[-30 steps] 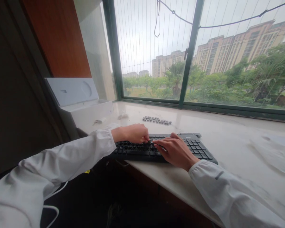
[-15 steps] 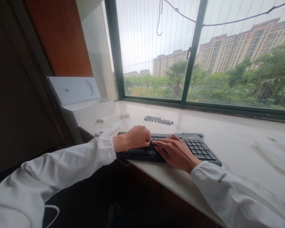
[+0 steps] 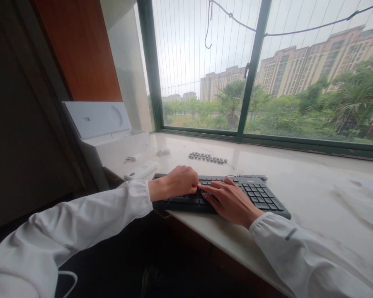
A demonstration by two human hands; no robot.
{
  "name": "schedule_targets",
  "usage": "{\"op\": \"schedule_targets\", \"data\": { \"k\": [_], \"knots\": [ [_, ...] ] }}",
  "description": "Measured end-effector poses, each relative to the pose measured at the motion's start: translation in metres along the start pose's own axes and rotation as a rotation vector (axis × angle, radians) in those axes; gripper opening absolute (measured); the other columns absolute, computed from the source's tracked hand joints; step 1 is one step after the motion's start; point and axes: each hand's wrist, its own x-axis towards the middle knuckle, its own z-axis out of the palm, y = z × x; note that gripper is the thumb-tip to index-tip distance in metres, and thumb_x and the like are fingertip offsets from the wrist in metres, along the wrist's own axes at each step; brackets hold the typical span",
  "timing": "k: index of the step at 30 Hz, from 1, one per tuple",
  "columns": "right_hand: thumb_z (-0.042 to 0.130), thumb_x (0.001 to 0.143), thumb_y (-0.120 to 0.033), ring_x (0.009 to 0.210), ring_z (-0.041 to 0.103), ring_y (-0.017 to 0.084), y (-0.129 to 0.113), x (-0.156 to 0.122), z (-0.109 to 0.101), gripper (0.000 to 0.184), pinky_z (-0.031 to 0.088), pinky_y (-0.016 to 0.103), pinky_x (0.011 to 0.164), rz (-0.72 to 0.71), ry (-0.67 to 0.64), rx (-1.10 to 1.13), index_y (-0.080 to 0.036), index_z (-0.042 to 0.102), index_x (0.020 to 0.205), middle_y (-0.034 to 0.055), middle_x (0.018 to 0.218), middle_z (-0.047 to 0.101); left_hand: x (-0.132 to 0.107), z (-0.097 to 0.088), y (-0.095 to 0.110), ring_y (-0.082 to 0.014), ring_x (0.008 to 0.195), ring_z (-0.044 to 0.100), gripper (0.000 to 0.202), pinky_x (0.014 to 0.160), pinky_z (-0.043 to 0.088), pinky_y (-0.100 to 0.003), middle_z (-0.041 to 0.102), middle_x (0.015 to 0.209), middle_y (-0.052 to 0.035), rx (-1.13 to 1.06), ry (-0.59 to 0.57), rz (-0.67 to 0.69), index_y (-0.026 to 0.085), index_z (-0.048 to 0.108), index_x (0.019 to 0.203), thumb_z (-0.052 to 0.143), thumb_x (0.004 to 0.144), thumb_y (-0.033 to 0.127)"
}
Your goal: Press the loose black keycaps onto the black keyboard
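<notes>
Several keycaps (image 3: 207, 157) lie beyond the keyboard (image 3: 262, 194); over it, we find our right hand (image 3: 231, 200) spread, left hand (image 3: 182, 181) curled, its grip unclear.

The head view faces forward and down, over the keyboard (image 3: 258, 195) toward the window (image 3: 251, 74).

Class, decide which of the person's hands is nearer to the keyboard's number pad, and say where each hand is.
Right. The right hand is just left of the number pad; the left hand is farther left, curled over the keyboard.
</notes>
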Motion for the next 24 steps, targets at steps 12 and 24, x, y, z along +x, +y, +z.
{"op": "schedule_targets", "data": {
  "k": [12,24],
  "knots": [
    [0.034,0.097,-0.037,0.071,0.055,0.013,-0.0014,0.0006,-0.0015,0.037,0.027,0.031,0.074,0.003,0.004,0.019,-0.026,0.059,0.122,0.0033,0.079,0.063,-0.0028,-0.0008,-0.0007,-0.0138,0.057,0.055,0.019,0.053,0.034,-0.024,0.066,0.064,-0.0049,-0.02,0.013,0.003,0.018,0.068,0.059,0.053,0.069,0.023],
    [0.036,0.097,-0.036,0.069,0.054,0.012,0.0015,0.0,0.0,0.035,0.027,0.031,0.074,-0.004,0.011,0.004,-0.026,0.059,0.122,0.0025,0.078,0.063,-0.003,-0.0019,0.0004,-0.0117,0.055,0.053,0.019,0.052,0.03,-0.024,0.065,0.063,-0.0041,-0.045,0.015,0.01,0.017,0.065,0.056,0.052,0.069,0.023]
  ]
}}
